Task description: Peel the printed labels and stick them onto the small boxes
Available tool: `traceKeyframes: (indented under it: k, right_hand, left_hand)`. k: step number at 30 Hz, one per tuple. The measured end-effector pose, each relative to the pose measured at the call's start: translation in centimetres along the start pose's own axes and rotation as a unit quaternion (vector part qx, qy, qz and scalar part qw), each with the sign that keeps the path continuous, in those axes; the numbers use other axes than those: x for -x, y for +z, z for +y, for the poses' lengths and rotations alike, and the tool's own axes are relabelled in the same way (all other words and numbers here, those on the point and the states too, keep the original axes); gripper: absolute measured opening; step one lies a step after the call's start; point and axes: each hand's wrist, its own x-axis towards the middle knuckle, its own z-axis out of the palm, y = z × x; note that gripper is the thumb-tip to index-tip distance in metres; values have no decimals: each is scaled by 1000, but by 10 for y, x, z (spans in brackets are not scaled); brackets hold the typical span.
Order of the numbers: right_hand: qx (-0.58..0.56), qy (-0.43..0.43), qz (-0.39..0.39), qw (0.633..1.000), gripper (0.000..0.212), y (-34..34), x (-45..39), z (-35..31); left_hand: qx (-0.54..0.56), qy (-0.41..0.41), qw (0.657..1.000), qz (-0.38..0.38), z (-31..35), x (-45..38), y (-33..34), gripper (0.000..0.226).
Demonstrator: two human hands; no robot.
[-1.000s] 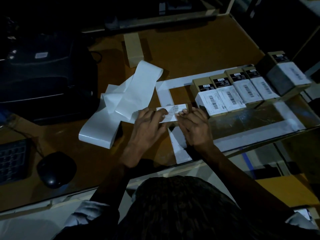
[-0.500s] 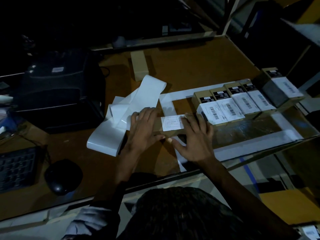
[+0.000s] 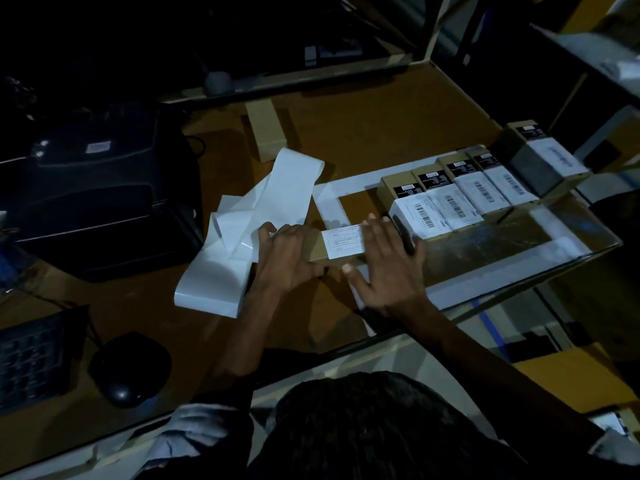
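Note:
A small brown box [image 3: 317, 249] lies on the table under both hands, with a white printed label [image 3: 344, 240] on its top face. My left hand [image 3: 289, 259] rests over the box's left end, fingers bent down on it. My right hand [image 3: 384, 261] lies flat with straight fingers across the label's right part and the box, thumb spread toward me. A row of several labelled boxes [image 3: 450, 199] stands just to the right. The white backing strip [image 3: 249, 230] lies crumpled to the left.
A black label printer [image 3: 100, 199] sits at the left, a mouse [image 3: 130, 370] and keyboard [image 3: 29, 362] at the near left. A further brown box [image 3: 266, 131] lies at the back. White tape [image 3: 332, 209] outlines a rectangle on the table. The table's edge runs close on the right.
The label, held by both hands a second ago, now lies on the box. My right hand has flattened and slid over it to the right. The camera view has shifted slightly.

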Motion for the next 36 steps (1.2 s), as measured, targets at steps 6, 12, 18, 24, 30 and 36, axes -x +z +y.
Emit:
traceKeyframes:
  k: [6, 12, 18, 24, 30, 36]
  right_hand:
    - [-46, -43, -11, 998, 96, 14, 10, -59]
    - [-2, -13, 11, 1000, 94, 7, 5, -30]
    - [-7, 62, 38, 997, 95, 11, 1, -49]
    - [13, -24, 46, 999, 88, 18, 8, -71]
    - [-5, 110, 22, 994, 94, 8, -5, -41]
    - [-1, -8, 55, 998, 86, 24, 13, -96]
  left_hand:
    - [-15, 12, 1000, 19, -1, 0, 0, 30]
    - [8, 22, 1000, 18, -4, 2, 0, 41]
    - [-5, 39, 999, 26, -6, 0, 2, 29]
    - [-17, 47, 998, 42, -3, 0, -1, 25]
    - [-22, 44, 999, 11, -4, -1, -5, 37]
    - [3, 49, 997, 51, -1, 4, -3, 15]
